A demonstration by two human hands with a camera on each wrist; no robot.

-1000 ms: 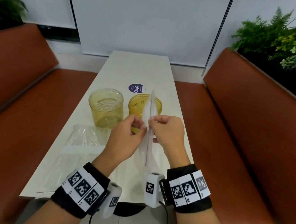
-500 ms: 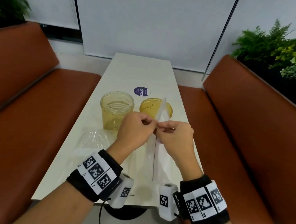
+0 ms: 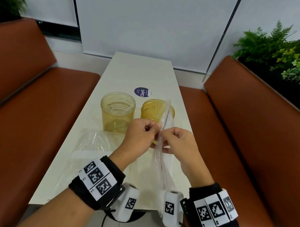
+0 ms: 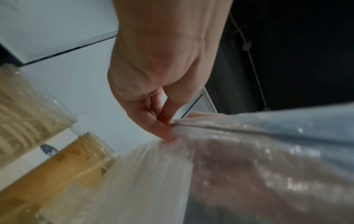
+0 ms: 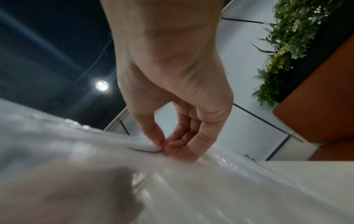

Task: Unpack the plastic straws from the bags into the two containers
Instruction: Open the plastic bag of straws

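At frame centre, our left hand and right hand each pinch the clear bag edge, held before the two yellow containers.

A long pale table runs up the middle of the frame; at its centre stand two yellowish jars side by side, the left jar and the right jar; behind them lies a round purple sticker; at lower left lies a flat clear bag.
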